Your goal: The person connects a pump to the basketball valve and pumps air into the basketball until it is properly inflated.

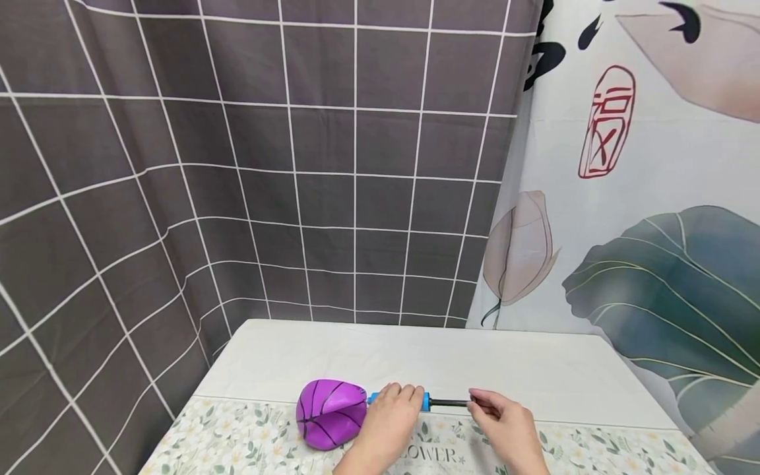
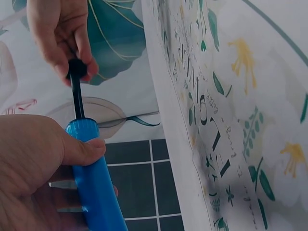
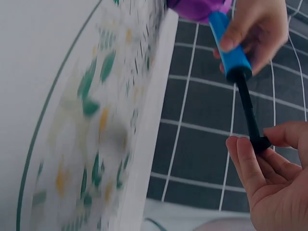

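A deflated purple ball (image 1: 330, 413) lies on the table (image 1: 415, 359), crumpled and dented. A blue hand pump (image 1: 425, 400) is joined to its right side. My left hand (image 1: 388, 419) grips the blue pump barrel (image 2: 96, 183) with fingers and thumb curled round it. From the barrel a black rod (image 3: 248, 108) sticks out to the right. My right hand (image 1: 505, 425) pinches the black handle (image 2: 77, 68) at the rod's end, also seen as the handle (image 3: 261, 143) between thumb and fingers. The purple ball (image 3: 197, 8) shows at the top edge of the right wrist view.
A floral cloth with the word "FLOWER" (image 1: 442, 454) covers the near half of the table. A grey grid-pattern curtain (image 1: 255, 165) hangs behind and to the left. A leaf-print curtain (image 1: 653, 198) hangs on the right, close to the table's right edge.
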`<state>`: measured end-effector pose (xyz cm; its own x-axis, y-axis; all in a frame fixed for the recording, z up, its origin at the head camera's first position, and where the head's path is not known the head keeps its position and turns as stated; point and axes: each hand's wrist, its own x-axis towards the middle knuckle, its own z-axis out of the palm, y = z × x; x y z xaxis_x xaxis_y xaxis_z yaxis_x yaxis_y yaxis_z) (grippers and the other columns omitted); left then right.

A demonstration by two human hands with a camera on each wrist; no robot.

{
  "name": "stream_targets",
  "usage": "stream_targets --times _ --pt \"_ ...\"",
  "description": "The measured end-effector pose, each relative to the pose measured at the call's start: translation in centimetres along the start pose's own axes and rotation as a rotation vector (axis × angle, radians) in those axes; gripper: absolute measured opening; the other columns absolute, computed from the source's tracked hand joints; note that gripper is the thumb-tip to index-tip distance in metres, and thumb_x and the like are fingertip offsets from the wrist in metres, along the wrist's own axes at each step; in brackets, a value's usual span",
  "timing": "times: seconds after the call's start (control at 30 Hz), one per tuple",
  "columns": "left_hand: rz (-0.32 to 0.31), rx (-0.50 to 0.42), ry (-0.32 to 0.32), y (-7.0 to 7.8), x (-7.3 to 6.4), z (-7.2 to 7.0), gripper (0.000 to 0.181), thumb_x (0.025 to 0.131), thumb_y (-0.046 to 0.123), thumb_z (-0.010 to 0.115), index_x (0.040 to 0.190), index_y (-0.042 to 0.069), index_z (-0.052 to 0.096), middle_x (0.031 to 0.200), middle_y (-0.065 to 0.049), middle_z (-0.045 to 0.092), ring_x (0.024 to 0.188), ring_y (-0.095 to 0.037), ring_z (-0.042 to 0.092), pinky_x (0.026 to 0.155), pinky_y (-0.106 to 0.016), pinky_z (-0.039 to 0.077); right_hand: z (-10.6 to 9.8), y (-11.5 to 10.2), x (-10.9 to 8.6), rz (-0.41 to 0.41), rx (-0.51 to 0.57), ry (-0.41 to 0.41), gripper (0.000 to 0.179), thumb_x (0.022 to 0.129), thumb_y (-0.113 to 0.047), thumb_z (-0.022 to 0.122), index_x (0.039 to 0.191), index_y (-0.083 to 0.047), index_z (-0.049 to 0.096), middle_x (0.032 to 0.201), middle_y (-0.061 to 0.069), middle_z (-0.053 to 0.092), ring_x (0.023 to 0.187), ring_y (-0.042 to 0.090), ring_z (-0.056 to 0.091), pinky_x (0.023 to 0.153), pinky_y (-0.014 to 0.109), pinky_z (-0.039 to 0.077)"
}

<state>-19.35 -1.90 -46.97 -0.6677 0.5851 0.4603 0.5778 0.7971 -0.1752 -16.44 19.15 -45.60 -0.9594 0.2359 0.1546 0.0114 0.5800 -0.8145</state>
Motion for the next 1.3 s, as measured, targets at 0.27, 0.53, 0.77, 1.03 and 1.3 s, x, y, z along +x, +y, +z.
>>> stream_targets --times 0.27,0.53,0.77,1.03,1.3 --pt "0.033 0.016 -0.022 0.3 0.2 -0.3 0.050 0.072 0.016 0.087 0.118 0.011 0.069 0.104 0.000 0.070 0.091 -0.018 0.063 0.092 -0.033 0.056 3.2 -1.3 -0.4 -0.099 0.044 -0.033 0.023 0.088 -0.005 0.073 0.110 0.002 0.075 0.093 0.008 0.077 0.076 0.010 0.072 0.066 0.017 0.058" --pt "0.014 -0.063 -0.014 0.0 0.1 0.1 0.050 0.074 0.014 0.086 0.121 0.014 0.069 0.109 0.003 0.071 0.096 -0.015 0.064 0.094 -0.030 0.055 3.1 -1.2 -0.3 -0.079 0.056 -0.055 0.024 0.088 -0.008 0.076 0.110 0.000 0.075 0.094 0.007 0.077 0.076 0.009 0.072 0.065 0.017 0.058" --pt "-0.004 -0.122 0.028 -0.3 -0.3 0.7 0.044 0.079 0.016 0.083 0.122 0.015 0.069 0.110 0.005 0.071 0.095 -0.010 0.064 0.087 -0.024 0.055 1.4 0.1 -0.1 -0.017 0.040 -0.027 0.026 0.088 -0.009 0.076 0.112 0.000 0.075 0.095 0.008 0.077 0.076 0.009 0.072 0.065 0.019 0.059" --pt "-0.002 -0.126 0.043 -0.5 -0.3 0.6 0.041 0.082 0.014 0.081 0.121 0.012 0.069 0.110 0.003 0.071 0.095 -0.012 0.065 0.089 -0.025 0.055 -2.3 1.6 0.2 0.063 -0.009 -0.006 0.031 0.090 -0.012 0.074 0.118 0.000 0.073 0.098 0.009 0.077 0.079 0.011 0.073 0.067 0.020 0.059" --pt "-0.006 -0.114 0.047 -0.4 -0.2 0.6 0.041 0.082 0.014 0.081 0.121 0.012 0.070 0.110 0.003 0.072 0.095 -0.013 0.066 0.088 -0.026 0.056 -3.2 2.2 0.2 0.103 -0.013 0.006 0.033 0.091 -0.012 0.073 0.120 0.001 0.072 0.101 0.012 0.077 0.082 0.015 0.074 0.068 0.020 0.059"
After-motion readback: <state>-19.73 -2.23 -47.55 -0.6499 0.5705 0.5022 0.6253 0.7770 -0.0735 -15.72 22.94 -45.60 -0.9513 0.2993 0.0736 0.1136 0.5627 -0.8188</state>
